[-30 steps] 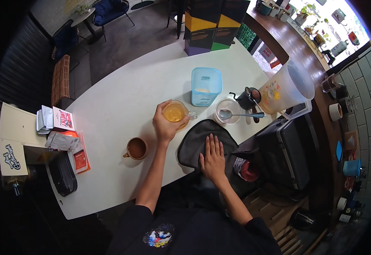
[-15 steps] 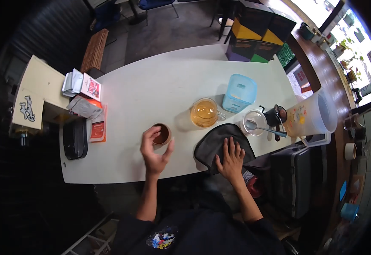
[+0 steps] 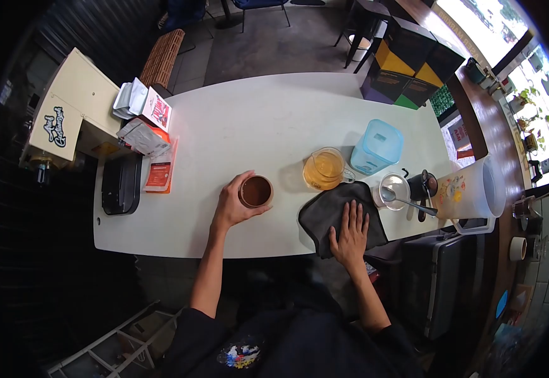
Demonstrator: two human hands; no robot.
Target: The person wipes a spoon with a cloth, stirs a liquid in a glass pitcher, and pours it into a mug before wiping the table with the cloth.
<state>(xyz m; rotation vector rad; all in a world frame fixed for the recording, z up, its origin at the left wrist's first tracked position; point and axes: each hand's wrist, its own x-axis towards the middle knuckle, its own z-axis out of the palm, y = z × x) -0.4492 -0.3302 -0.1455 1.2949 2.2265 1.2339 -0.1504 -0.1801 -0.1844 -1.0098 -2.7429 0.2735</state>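
A small brown cup (image 3: 256,191) is seen from above, with a dark brown inside. My left hand (image 3: 232,205) is closed round its left side, thumb at the near rim and fingers at the far rim. My right hand (image 3: 351,239) lies flat, fingers stretched, on a folded black cloth (image 3: 320,217) at the table's near edge. Just beyond the cloth stands a glass mug (image 3: 325,169) of amber liquid. Right of the cloth is a clear glass cup (image 3: 395,188) with a spoon (image 3: 410,203) resting in it.
On the white table (image 3: 249,113) stand a light blue plastic container (image 3: 377,148), a black lidded pot (image 3: 422,185) and a tall translucent pitcher (image 3: 466,189) to the right. Dark boxes (image 3: 407,66) are at the far right. A cream machine (image 3: 67,113), packets (image 3: 152,138) and a black tray (image 3: 121,184) are left.
My left hand has closed from an open pose above the cup to a hold round its side. My right hand stays flat on the cloth. The camera view has shifted.
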